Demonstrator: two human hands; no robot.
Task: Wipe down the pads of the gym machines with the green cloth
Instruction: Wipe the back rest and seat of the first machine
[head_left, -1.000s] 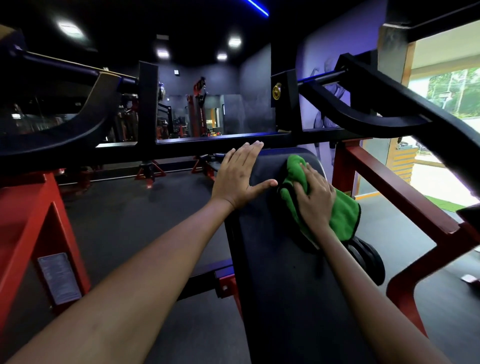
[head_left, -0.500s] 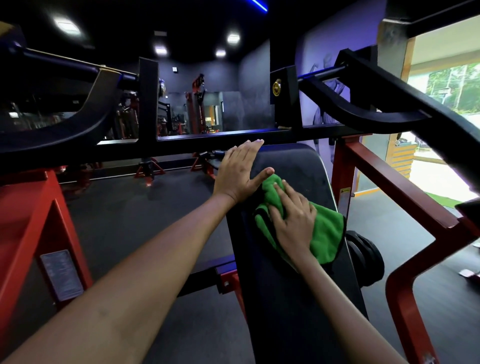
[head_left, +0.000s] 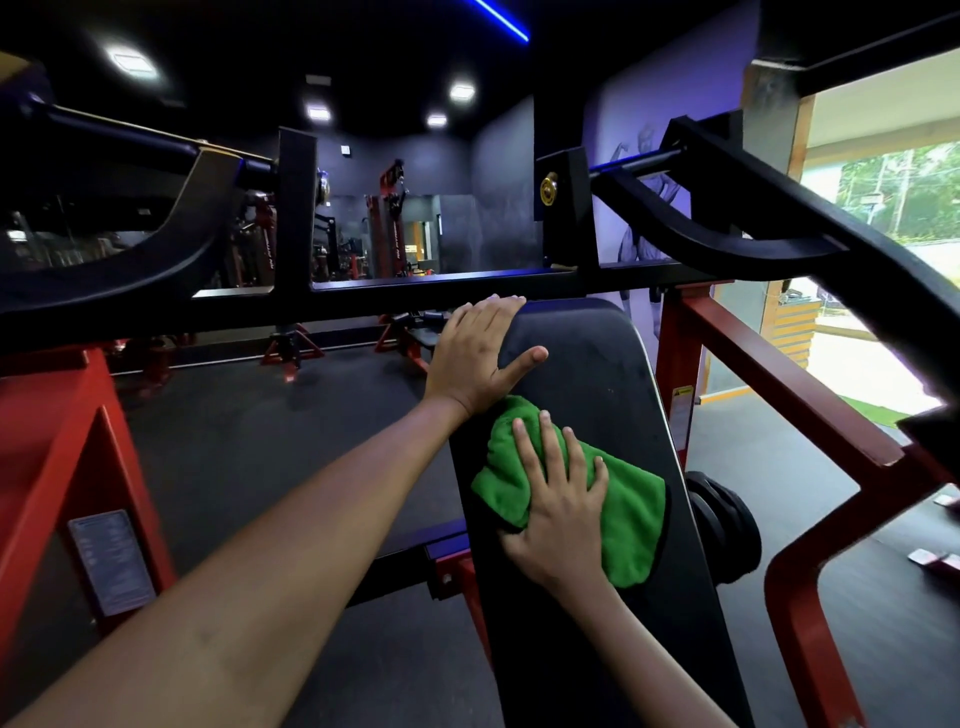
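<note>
Two hands were seen in the head view, both laid on the long black padded backrest of a gym machine. The left hand was spread flat at the pad's upper left edge, fingers straight over the rim and thumb stretched onto the pad. The folded green microfibre cloth was pressed against the middle of the pad under the right hand, whose fingers were laid straight and slightly fanned across it. The pad was flanked by red steel frame tubes and crossed above by a black steel crossbar. Black round weight plates were visible just beside the pad's right edge.
</note>
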